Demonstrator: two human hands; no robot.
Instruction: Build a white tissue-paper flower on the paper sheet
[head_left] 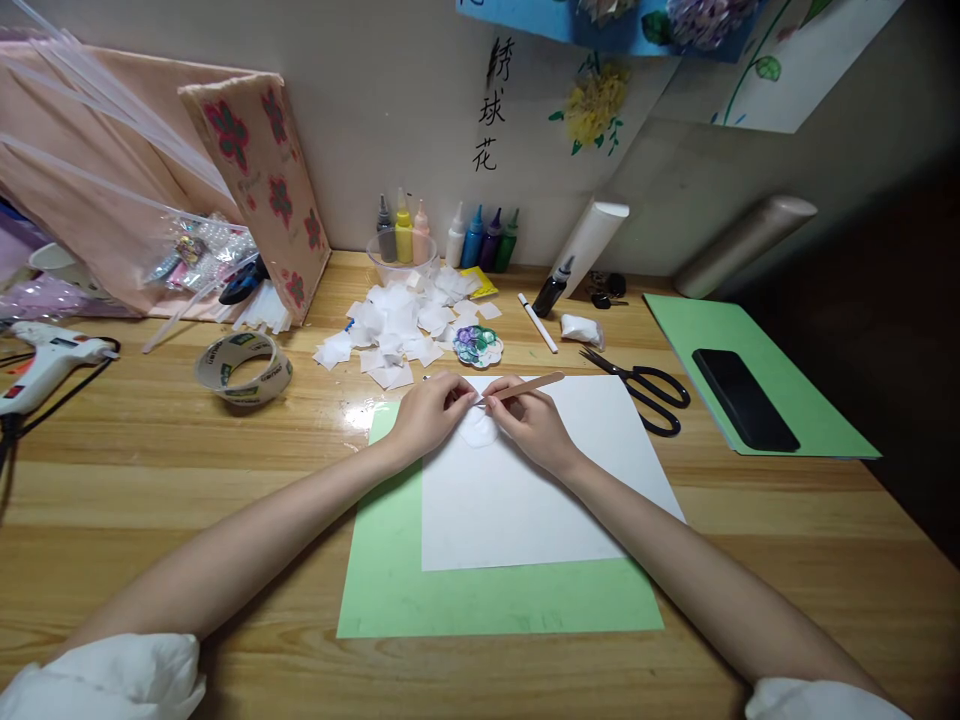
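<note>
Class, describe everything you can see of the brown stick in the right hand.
The brown stick is thin and flat-looking, perhaps wood, with a rounded upper end. The right hand holds it at a low slant above the white paper. Its other end is close to the left hand; contact there is unclear.

left hand [429,414]: fingers bent, thumb near fingertips | right hand [531,422]: closed in pen-like pinch, just beside left | left forearm [292,515], right forearm [664,535]: bare, slanting inward, converging ahead
</note>
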